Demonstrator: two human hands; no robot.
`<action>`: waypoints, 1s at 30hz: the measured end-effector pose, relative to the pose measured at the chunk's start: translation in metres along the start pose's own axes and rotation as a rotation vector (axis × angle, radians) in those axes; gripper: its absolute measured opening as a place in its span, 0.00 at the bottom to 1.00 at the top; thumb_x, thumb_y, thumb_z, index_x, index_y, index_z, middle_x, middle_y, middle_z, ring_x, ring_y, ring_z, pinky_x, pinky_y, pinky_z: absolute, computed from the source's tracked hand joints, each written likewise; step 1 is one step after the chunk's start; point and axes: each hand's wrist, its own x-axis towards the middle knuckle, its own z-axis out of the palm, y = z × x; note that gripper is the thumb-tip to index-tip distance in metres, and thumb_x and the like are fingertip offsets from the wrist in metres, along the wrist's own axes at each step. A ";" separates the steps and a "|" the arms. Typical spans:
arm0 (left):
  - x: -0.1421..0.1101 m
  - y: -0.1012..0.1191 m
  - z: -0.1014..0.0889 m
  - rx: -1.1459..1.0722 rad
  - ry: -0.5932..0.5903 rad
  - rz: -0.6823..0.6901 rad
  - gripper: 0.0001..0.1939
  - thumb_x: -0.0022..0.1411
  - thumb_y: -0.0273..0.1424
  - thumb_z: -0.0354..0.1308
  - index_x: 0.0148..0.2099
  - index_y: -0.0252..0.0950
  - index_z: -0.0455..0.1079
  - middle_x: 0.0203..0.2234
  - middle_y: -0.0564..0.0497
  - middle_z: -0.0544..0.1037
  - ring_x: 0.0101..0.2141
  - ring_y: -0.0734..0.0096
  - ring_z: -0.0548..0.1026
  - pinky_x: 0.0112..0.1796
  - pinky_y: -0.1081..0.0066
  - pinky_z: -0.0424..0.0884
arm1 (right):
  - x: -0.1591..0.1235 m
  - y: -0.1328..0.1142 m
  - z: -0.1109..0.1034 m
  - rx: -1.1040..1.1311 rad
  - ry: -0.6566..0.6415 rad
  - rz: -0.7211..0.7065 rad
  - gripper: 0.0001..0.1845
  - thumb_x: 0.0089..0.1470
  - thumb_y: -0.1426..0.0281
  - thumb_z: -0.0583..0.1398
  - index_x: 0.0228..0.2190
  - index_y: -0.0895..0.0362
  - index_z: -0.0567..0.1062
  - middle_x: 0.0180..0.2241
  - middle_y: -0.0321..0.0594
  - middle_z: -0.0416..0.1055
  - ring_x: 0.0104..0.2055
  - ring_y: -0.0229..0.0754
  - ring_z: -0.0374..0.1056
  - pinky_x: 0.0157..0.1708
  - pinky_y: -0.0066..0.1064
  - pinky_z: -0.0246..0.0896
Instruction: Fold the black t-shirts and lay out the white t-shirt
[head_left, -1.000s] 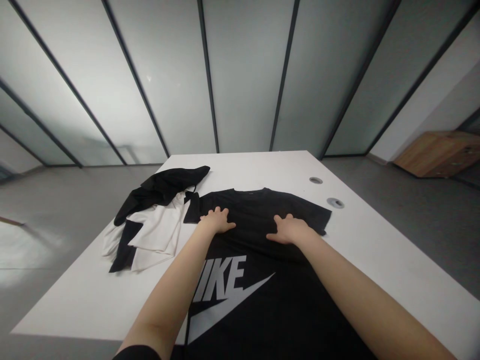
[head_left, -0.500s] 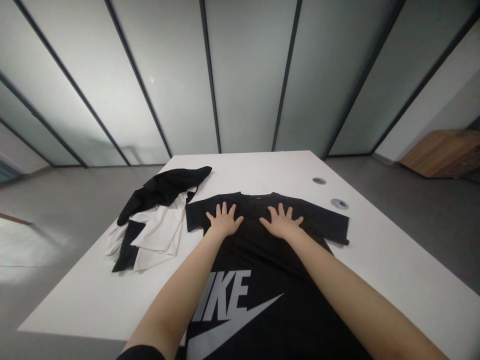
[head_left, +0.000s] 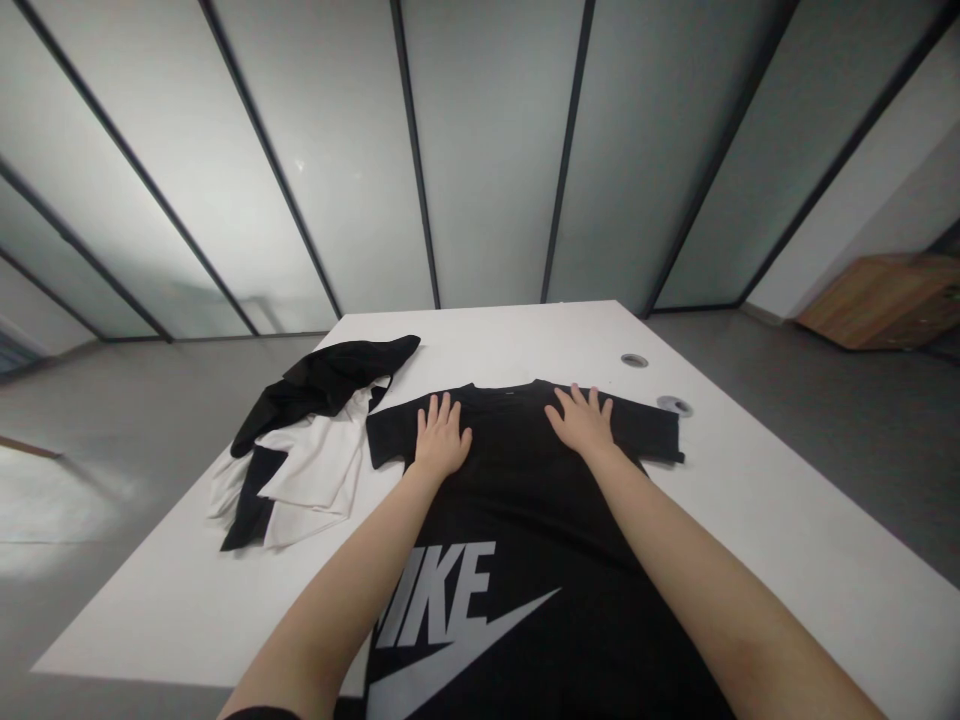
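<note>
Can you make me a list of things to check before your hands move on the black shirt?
1. Left hand flat on the black Nike T-shirt: ok.
2. Right hand flat on the shirt: ok.
3. Sleeve by the left hand spread flat: ok.
4. Sleeve by the right hand spread flat: ok.
5. Bottom hem lying flat: cannot tell, it is out of view.
6. Black-and-white garment apart from the shirt: cannot tell, they lie very close.

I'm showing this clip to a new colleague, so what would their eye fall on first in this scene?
The black T-shirt spread on the white table stands out first, its large grey NIKE lettering and swoosh nearest the viewer. Just below the collar, the left hand and right hand lie open on the shirt. To the shirt's left sits a crumpled heap of black and white clothing.
</note>
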 end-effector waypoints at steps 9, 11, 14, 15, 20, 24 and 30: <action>-0.033 0.025 -0.041 0.036 -0.334 -0.059 0.35 0.74 0.50 0.45 0.75 0.38 0.60 0.72 0.31 0.62 0.68 0.31 0.64 0.60 0.29 0.63 | -0.058 -0.016 -0.005 -0.039 -0.270 -0.174 0.42 0.70 0.45 0.49 0.77 0.49 0.51 0.79 0.48 0.37 0.79 0.68 0.33 0.73 0.67 0.32; -0.029 0.033 -0.048 0.016 -0.322 -0.127 0.38 0.73 0.55 0.43 0.74 0.37 0.61 0.70 0.29 0.65 0.64 0.31 0.68 0.58 0.29 0.66 | -0.062 -0.025 -0.013 -0.053 -0.390 -0.113 0.46 0.67 0.43 0.53 0.77 0.48 0.51 0.79 0.50 0.36 0.79 0.72 0.33 0.71 0.71 0.33; -0.018 0.043 -0.041 -0.023 -0.322 -0.173 0.43 0.73 0.58 0.40 0.77 0.37 0.56 0.74 0.29 0.56 0.70 0.27 0.58 0.60 0.23 0.59 | -0.062 -0.042 -0.017 -0.067 -0.420 -0.051 0.48 0.65 0.42 0.55 0.76 0.52 0.54 0.78 0.56 0.40 0.78 0.76 0.36 0.70 0.73 0.32; -0.014 0.045 -0.035 -0.034 -0.332 -0.178 0.44 0.72 0.58 0.39 0.79 0.38 0.53 0.76 0.31 0.52 0.72 0.27 0.53 0.61 0.21 0.55 | -0.060 -0.048 -0.015 -0.061 -0.392 -0.042 0.47 0.66 0.42 0.53 0.76 0.54 0.54 0.78 0.57 0.41 0.78 0.75 0.36 0.71 0.72 0.31; 0.017 0.039 -0.007 -0.069 -0.259 -0.215 0.43 0.73 0.57 0.36 0.81 0.41 0.46 0.79 0.40 0.42 0.76 0.30 0.40 0.65 0.20 0.42 | -0.036 -0.068 0.006 -0.019 -0.234 -0.039 0.46 0.70 0.44 0.44 0.77 0.57 0.48 0.79 0.52 0.35 0.80 0.66 0.32 0.73 0.65 0.29; 0.038 0.016 -0.003 -0.099 -0.224 -0.135 0.40 0.74 0.56 0.35 0.80 0.46 0.49 0.79 0.46 0.45 0.76 0.34 0.42 0.66 0.22 0.42 | -0.006 -0.059 0.012 -0.013 -0.187 -0.082 0.49 0.70 0.43 0.44 0.77 0.61 0.46 0.79 0.51 0.36 0.80 0.64 0.33 0.74 0.61 0.31; 0.022 -0.038 -0.007 -0.051 -0.204 -0.188 0.39 0.76 0.53 0.36 0.80 0.40 0.49 0.78 0.42 0.48 0.76 0.41 0.46 0.70 0.35 0.48 | 0.002 -0.005 0.011 -0.037 -0.117 -0.092 0.42 0.72 0.47 0.44 0.76 0.56 0.55 0.78 0.49 0.44 0.79 0.63 0.41 0.74 0.58 0.38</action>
